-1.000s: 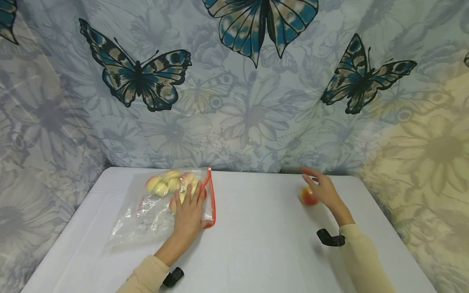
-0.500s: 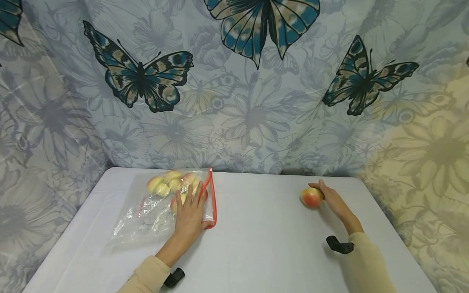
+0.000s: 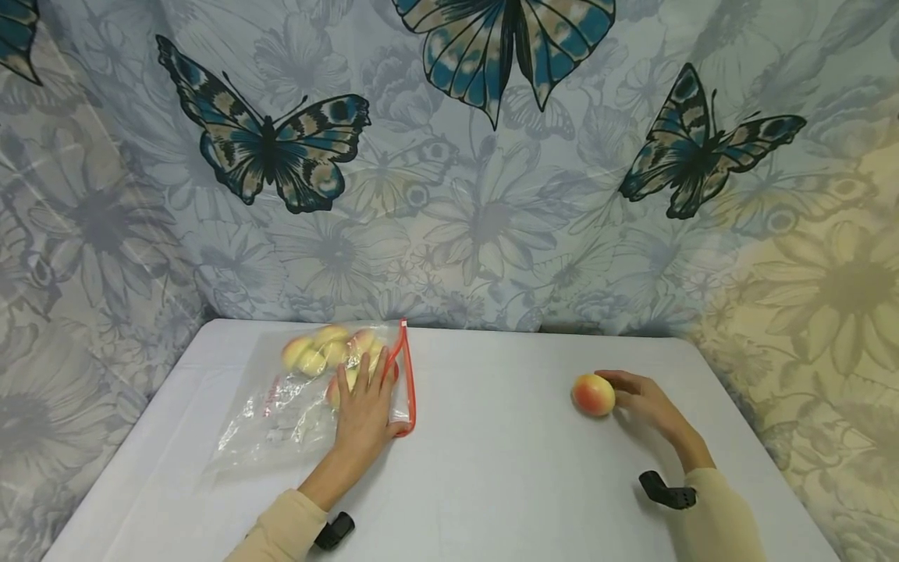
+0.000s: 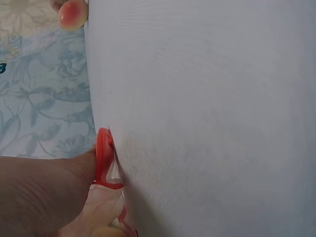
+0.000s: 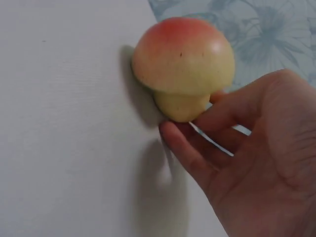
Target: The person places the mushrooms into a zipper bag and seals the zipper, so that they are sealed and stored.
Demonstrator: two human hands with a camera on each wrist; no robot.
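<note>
In the head view my right hand (image 3: 649, 406) pinches a toy mushroom (image 3: 593, 395) by its stem, at the table's right side. The right wrist view shows its rounded cap (image 5: 182, 54), red fading to yellow, and the short yellow stem (image 5: 181, 106) between thumb and fingers. My left hand (image 3: 365, 417) lies with spread fingers on a clear plastic bag (image 3: 281, 421) with a red zip edge (image 3: 410, 375). Several yellow-red pieces (image 3: 311, 361) are inside the bag, some hidden under the fingers. The left wrist view has the thumb (image 4: 81, 168) against the red edge.
A white cloth covers the table (image 3: 492, 468). Behind its back edge hangs a butterfly-patterned fabric (image 3: 485, 234). A black wrist camera (image 3: 334, 532) sits at the left wrist, and another black camera (image 3: 667, 492) at the right.
My right hand has come down from above the mushroom to its right side and now pinches the stem. The mushroom has turned cap leftward and shifted slightly nearer. The left hand stays put.
</note>
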